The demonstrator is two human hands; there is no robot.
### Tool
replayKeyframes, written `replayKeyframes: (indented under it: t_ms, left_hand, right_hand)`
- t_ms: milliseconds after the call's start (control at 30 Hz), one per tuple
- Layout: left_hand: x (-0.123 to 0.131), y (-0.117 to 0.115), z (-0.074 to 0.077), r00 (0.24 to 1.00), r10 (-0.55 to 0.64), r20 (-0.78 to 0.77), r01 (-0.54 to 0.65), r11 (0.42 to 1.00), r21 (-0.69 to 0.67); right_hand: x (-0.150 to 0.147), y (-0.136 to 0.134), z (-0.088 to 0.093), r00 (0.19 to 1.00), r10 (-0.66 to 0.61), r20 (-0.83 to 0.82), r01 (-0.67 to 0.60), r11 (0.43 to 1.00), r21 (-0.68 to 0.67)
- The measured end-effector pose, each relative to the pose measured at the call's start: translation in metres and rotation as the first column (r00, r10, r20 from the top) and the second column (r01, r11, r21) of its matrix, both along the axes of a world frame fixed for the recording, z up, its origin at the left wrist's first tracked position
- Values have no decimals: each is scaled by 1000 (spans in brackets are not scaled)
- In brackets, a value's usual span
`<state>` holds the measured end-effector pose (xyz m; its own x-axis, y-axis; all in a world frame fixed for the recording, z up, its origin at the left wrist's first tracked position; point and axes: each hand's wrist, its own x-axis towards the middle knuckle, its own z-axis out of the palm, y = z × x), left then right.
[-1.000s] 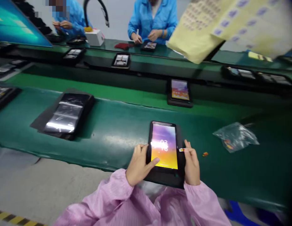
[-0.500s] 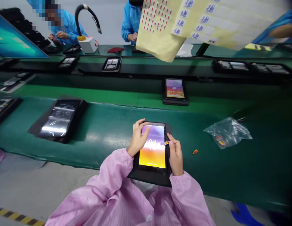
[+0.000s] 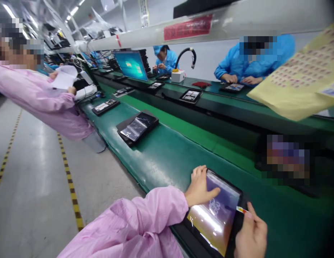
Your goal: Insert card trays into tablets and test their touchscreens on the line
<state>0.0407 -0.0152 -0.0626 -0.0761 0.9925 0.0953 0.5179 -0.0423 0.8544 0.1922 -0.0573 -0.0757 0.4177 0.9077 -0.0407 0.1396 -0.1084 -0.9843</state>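
A tablet [image 3: 219, 218] with a lit purple-and-yellow screen lies tilted in my view on a black tray at the bench's near edge. Around its left edge is my left hand [image 3: 200, 190], thumb lying over the screen and fingers at the upper left side. My right hand [image 3: 251, 231] is closed by the tablet's right edge. Between its thumb and forefinger it pinches a small white, yellow and red tab [image 3: 241, 209], whose white end points at the tablet's side. The lower end of the tablet runs out of the picture.
Another tablet [image 3: 138, 127] rests on a black tray farther left on the green bench [image 3: 158, 168], with an opened device [image 3: 106, 106] beyond. A pixelated device [image 3: 287, 157] sits at the right. Yellow sheets [image 3: 293, 79] hang above. A pink-sleeved person [image 3: 48, 96] stands left; blue-clad people work across the bench.
My view has swung left and tilted, bringing the aisle and the pink-sleeved person into sight. My left hand stays on the tablet, my right hand still pinches the tab beside it.
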Motion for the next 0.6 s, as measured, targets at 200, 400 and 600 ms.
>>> replayKeyframes:
  t_ms: [200, 400, 600]
  left_hand:
    - [5, -15, 19, 982, -182, 44, 181, 983, 11]
    - [4, -23, 26, 998, -58, -5, 58, 997, -47]
    - [-6, -26, 23, 998, -49, 45, 51, 998, -31]
  right_hand:
    - [-10, 3, 18, 988, -103, -111, 89, 988, -125]
    - [-12, 0, 27, 979, -113, -170, 91, 987, -132]
    - [-5, 3, 15, 983, -57, -177, 47, 997, -60]
